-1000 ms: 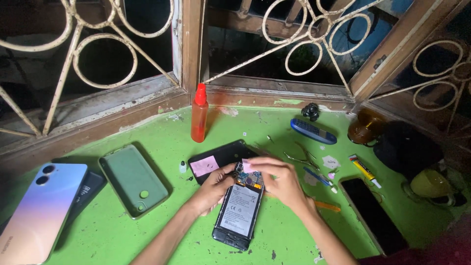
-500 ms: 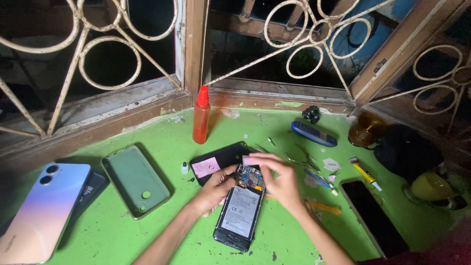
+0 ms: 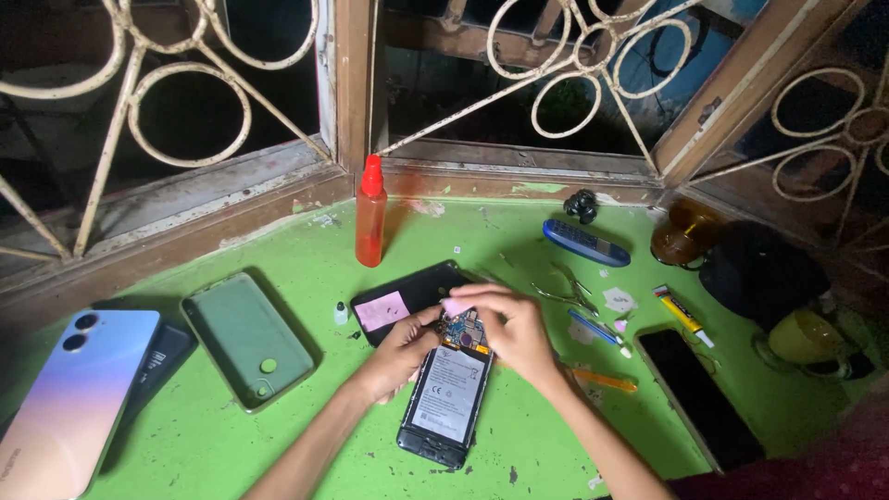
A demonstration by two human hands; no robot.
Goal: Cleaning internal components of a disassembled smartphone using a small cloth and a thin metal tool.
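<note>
Two hands, left hand (image 3: 400, 356) and right hand (image 3: 512, 331), fingers pinching one opened phone (image 3: 446, 395); three other phones lie around.

Your L hand (image 3: 400, 356) & R hand (image 3: 507, 329) sit on opened phone (image 3: 443, 398), top end, on green table (image 3: 519, 250); red bottle (image 3: 370, 215) behind, green case (image 3: 248, 338) to left.

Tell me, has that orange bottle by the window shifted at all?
No. The orange bottle stands in the same spot below the wooden window post, upright as before.
</note>
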